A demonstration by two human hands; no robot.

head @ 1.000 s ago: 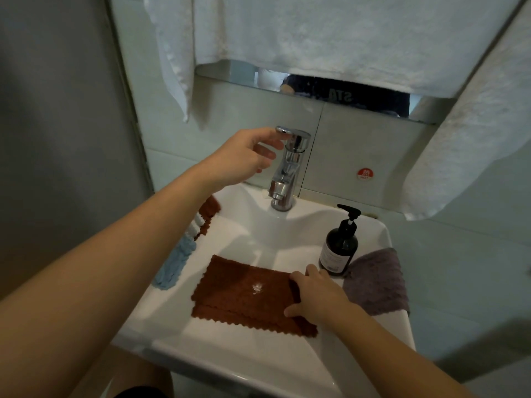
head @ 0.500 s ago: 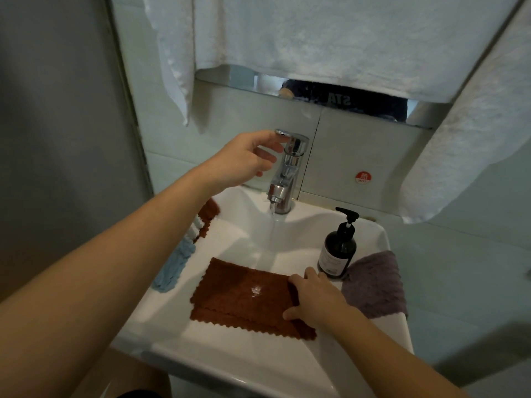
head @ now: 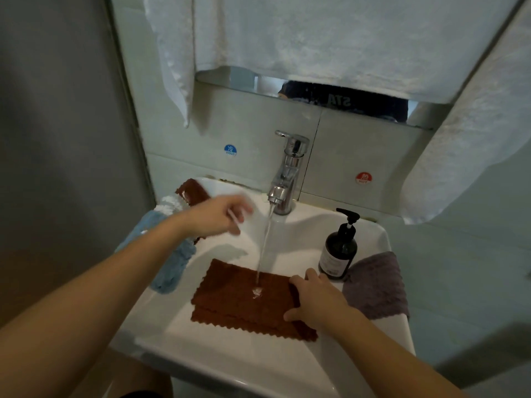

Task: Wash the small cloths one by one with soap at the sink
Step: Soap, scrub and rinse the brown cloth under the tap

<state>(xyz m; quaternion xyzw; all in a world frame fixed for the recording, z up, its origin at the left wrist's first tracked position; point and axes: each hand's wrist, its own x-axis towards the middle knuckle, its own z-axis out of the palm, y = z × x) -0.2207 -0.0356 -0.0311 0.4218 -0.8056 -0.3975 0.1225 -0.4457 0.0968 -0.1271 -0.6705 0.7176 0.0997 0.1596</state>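
White sink [head: 201, 360], near rim cut off. Folded brown cloth [head: 244, 300] lay in the basin under the running tap [head: 288, 173]; right hand [head: 316, 301] pressed its right end, fingers straight. Left hand [head: 221, 215], motion-blurred above the far-left basin: finger state indiscernible. Soap bottle [head: 339, 251] stood far right.

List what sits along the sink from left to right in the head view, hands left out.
blue cloth → brown cloth → soap bottle → purple cloth
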